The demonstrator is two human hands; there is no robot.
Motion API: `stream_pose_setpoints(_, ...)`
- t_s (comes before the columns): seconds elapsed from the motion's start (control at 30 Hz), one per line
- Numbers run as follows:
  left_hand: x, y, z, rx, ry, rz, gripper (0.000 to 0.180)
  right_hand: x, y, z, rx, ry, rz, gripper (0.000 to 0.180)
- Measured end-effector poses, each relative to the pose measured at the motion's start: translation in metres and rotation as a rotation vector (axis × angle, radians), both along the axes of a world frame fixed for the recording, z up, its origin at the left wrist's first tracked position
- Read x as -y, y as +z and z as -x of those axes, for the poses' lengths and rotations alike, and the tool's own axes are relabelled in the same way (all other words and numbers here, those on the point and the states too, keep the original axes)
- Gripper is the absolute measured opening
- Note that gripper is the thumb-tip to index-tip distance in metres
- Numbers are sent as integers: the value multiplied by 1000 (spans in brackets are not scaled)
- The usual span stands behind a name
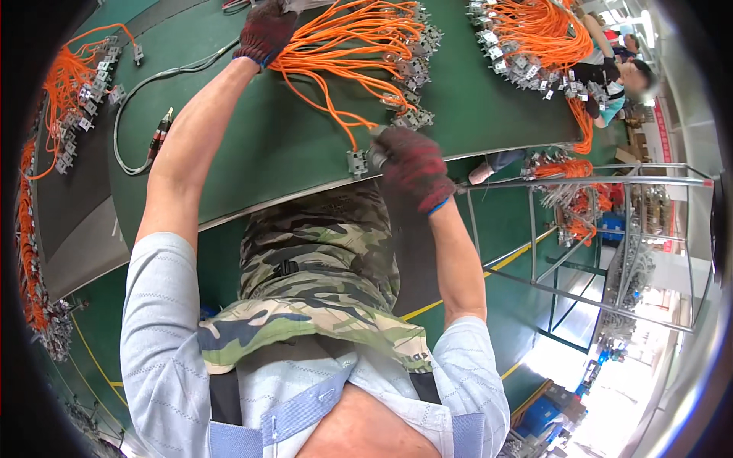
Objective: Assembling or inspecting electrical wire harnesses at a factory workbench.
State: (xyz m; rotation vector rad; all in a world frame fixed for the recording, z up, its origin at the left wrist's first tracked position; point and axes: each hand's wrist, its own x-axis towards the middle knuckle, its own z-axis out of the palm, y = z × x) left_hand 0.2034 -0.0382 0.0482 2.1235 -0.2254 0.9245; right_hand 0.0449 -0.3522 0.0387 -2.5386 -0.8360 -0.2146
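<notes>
Both my hands wear dark red and black knit gloves. At the top of the head view my left hand (pixel 267 34) is closed around the gathered end of a bundle of orange cables (pixel 336 34). The cables fan out to the right and end in grey metal connectors (pixel 416 61). Close to the table's near edge my right hand (pixel 414 166) is closed on a grey metal connector (pixel 377 156) at a cable end, partly hidden by the fingers. Just left of it, another cable's connector (pixel 356 162) lies on the green tabletop (pixel 282 145).
A second orange cable bundle (pixel 534 34) lies at the far right, beside a co-worker (pixel 611 80). More cables (pixel 72 76) are at left. A screwdriver-like tool (pixel 160 133) hangs on a grey cord (pixel 126 107) near my left forearm. A metal rack (pixel 595 183) stands right.
</notes>
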Motion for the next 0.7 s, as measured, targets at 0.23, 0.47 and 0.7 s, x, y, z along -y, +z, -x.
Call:
stream_pose_setpoints(0.23, -2, -9, -12, -60, -30, 36, 40, 8, 12, -25, 375, -150, 291, 24)
stream_pose_setpoints(0.47, 1, 16, -3, -7, -184, 153, 47, -28, 16, 18, 210, -176, 260, 32)
stream_pose_setpoints(0.7, -3, -13, -72, -302, 19, -482, 37, -18, 15, 20, 133, -39, 223, 36)
